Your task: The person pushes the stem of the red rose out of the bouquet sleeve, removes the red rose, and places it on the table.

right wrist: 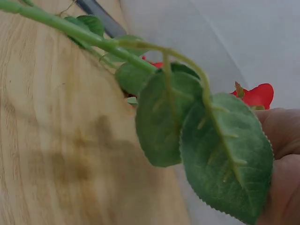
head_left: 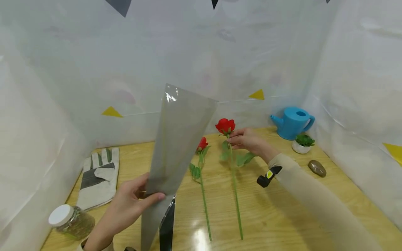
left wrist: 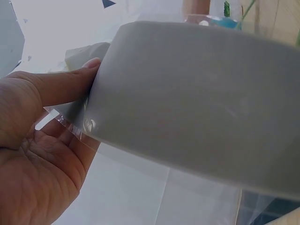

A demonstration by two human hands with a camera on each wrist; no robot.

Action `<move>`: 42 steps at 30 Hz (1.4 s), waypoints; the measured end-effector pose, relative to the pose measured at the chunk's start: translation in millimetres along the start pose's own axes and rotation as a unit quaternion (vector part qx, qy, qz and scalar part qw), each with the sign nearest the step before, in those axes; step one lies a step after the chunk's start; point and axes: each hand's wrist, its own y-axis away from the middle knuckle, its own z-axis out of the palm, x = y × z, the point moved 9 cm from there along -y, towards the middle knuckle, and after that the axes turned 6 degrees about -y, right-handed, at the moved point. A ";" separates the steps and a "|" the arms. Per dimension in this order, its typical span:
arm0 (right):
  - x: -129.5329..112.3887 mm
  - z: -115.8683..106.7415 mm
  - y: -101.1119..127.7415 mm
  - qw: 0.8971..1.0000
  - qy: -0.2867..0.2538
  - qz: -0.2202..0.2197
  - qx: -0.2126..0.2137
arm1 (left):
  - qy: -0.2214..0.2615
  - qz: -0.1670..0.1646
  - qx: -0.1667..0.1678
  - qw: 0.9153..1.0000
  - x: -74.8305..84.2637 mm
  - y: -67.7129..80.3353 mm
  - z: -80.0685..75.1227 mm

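Observation:
My left hand point(head_left: 138, 198) pinches the narrow lower part of a clear cone-shaped flower sleeve point(head_left: 176, 139), holding it upright over the wooden table point(head_left: 282, 209). In the left wrist view the thumb point(left wrist: 65, 84) presses on the sleeve point(left wrist: 197, 108). My right hand point(head_left: 243, 141) grips the stem of a red rose point(head_left: 225, 126) just under the bloom; its long stem point(head_left: 235, 195) slants down toward me. The right wrist view shows that rose's leaves point(right wrist: 201, 136) and red bloom point(right wrist: 255, 96) close to my fingers point(right wrist: 281, 154). A second red rose point(head_left: 202, 143) lies flat between the two hands.
A work glove point(head_left: 97, 176) lies at the left, with a white-lidded jar point(head_left: 70, 219) nearer me. At the far right stand a blue watering can point(head_left: 293, 122), a small potted succulent point(head_left: 303, 143) and a brown stone point(head_left: 317, 168). White sheeting walls the table.

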 end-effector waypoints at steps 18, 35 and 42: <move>52.4 11.8 -29.2 0.987 0.123 0.034 0.093 | 0.012 -0.006 0.008 1.000 1.4 -0.2 7.4; 0.3 12.7 -6.9 0.922 0.375 -0.070 0.062 | 0.037 0.029 -0.011 0.999 10.0 -12.0 23.0; -53.8 61.5 44.0 0.951 0.202 -0.138 -0.191 | 0.033 0.061 -0.033 0.997 16.3 -19.1 36.3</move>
